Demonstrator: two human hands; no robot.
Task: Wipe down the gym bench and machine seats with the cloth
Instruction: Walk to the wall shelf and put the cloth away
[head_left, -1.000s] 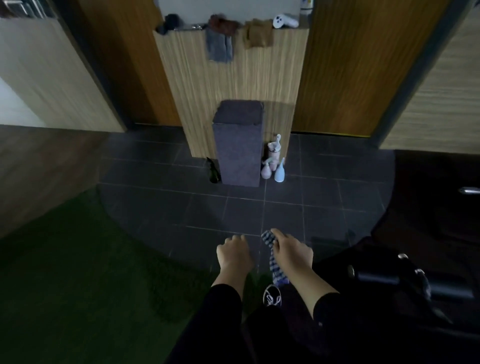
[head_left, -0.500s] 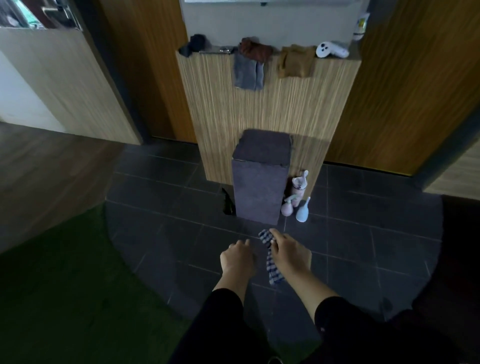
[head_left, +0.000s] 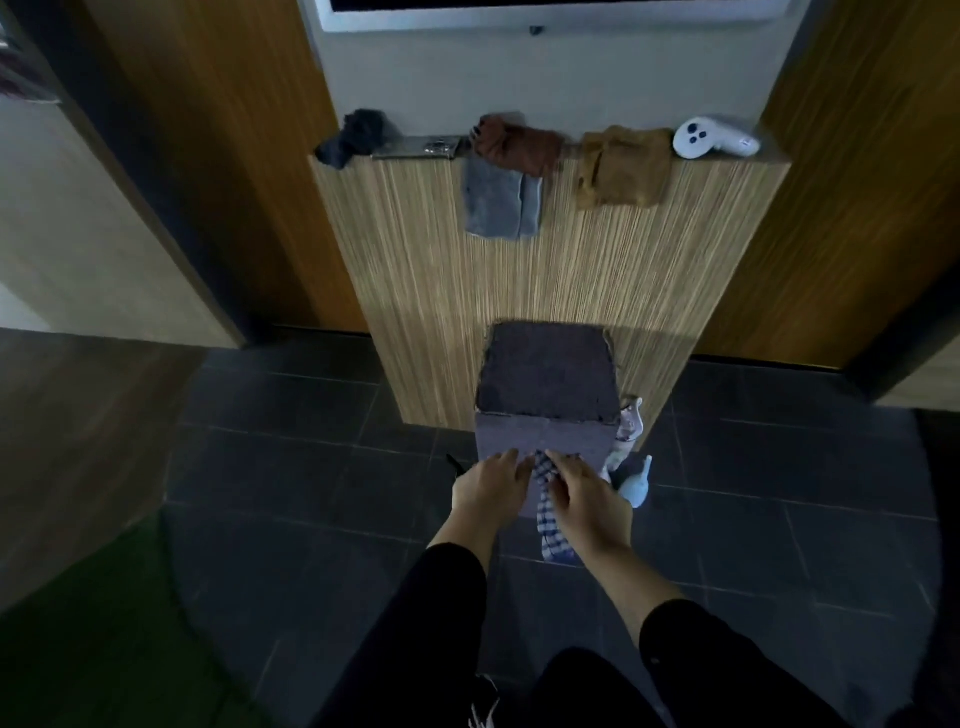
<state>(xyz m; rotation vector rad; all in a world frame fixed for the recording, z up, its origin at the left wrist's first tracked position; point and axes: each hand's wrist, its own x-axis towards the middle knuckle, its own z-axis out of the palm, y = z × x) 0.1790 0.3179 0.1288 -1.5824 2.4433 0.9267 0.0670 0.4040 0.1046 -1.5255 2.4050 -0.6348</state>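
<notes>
Right hand (head_left: 587, 499) fingers pinch checked cloth (head_left: 549, 512); cloth hangs down under hand. Left hand (head_left: 488, 491) just beside cloth, fingers loosely bent, holding nothing.

We see a striped wooden ledge (head_left: 545, 291) rising from the dark tile floor (head_left: 291, 467). Along its top lie a black cloth (head_left: 358, 136), a metal plate (head_left: 418, 147), a brown cloth (head_left: 519, 143) over a hanging grey cloth (head_left: 501, 202), a tan cloth (head_left: 621, 169) and a white controller (head_left: 714, 137). Against its foot stands a dark block (head_left: 545, 384), with pale bottles (head_left: 631, 457) just right of that. Green turf (head_left: 93, 639) lies well left of the ledge.
</notes>
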